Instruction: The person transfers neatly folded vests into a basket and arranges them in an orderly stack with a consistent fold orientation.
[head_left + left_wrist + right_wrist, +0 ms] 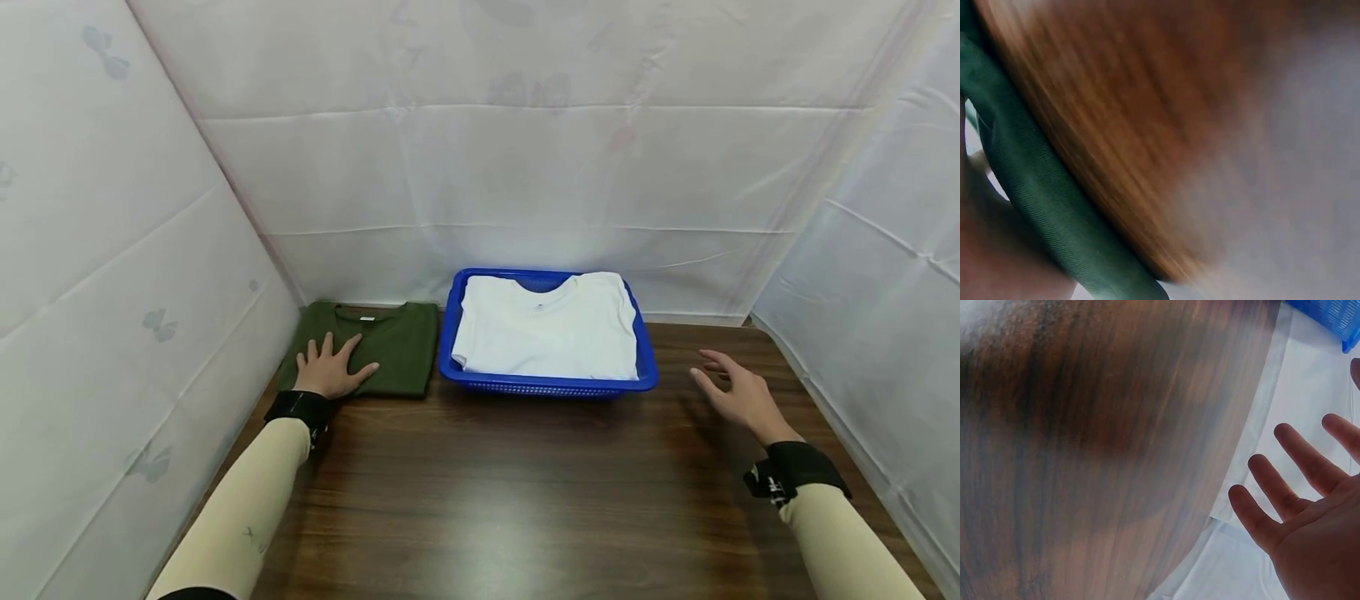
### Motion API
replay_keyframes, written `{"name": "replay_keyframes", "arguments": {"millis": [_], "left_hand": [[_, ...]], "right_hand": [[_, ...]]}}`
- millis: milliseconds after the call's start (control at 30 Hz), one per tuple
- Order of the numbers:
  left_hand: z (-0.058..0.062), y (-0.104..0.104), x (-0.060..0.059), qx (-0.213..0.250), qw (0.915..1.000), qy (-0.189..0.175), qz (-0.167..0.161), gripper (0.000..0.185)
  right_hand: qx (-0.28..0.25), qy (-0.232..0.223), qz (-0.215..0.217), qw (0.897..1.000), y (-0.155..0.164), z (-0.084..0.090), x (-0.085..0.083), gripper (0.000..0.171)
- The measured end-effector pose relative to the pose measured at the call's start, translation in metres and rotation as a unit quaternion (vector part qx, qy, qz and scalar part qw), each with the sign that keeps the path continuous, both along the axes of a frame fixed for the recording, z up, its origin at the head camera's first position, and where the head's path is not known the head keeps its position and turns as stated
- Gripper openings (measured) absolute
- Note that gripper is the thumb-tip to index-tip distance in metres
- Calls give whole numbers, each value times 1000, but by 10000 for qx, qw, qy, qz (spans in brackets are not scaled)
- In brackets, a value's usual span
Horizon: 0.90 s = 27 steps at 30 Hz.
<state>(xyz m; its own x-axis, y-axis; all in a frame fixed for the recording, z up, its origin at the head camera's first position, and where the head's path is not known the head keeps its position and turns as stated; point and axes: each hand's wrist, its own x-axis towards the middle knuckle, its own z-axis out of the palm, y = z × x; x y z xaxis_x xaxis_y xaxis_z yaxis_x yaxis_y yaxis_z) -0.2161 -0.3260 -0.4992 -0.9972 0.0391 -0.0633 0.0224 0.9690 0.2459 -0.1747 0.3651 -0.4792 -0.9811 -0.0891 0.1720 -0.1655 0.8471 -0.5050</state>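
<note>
A folded dark green T-shirt (401, 354) lies at the back left of the table, its neckline toward the back wall. My left hand (330, 372) rests on it with the fingers spread. In the left wrist view the folded edge of the green T-shirt (1041, 181) runs beside part of the hand. A folded white T-shirt (547, 333) fills the blue plastic basket (540, 385) at the back middle. To the right of the basket, my right hand (742, 404) is held over the table, holding nothing; the right wrist view shows its fingers (1307, 456) extended and apart.
The brown wood-grain table (480, 492) reaches toward me from the basket. White sheeting hangs close around it: a back wall (525, 183), a left wall (112, 275) and a right wall (885, 250). The basket stands right beside the green T-shirt.
</note>
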Motion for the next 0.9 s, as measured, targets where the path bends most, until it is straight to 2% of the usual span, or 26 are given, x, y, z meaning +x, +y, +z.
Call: {"name": "replay_keyframes", "arguments": {"millis": [200, 333, 500, 900], "left_hand": [[0, -2, 12, -22, 9999, -119, -65, 86], [5, 0, 25, -62, 9998, -149, -104, 86], [9, 1, 41, 53, 9997, -43, -221, 84], [4, -3, 83, 154, 9988, 230, -402, 84]], "right_hand": [[7, -166, 14, 9999, -1, -2, 2, 63], [30, -172, -1, 9998, -1, -3, 3, 63], [63, -161, -15, 9998, 1, -4, 5, 62], [121, -232, 7, 9997, 5, -10, 12, 64]]}}
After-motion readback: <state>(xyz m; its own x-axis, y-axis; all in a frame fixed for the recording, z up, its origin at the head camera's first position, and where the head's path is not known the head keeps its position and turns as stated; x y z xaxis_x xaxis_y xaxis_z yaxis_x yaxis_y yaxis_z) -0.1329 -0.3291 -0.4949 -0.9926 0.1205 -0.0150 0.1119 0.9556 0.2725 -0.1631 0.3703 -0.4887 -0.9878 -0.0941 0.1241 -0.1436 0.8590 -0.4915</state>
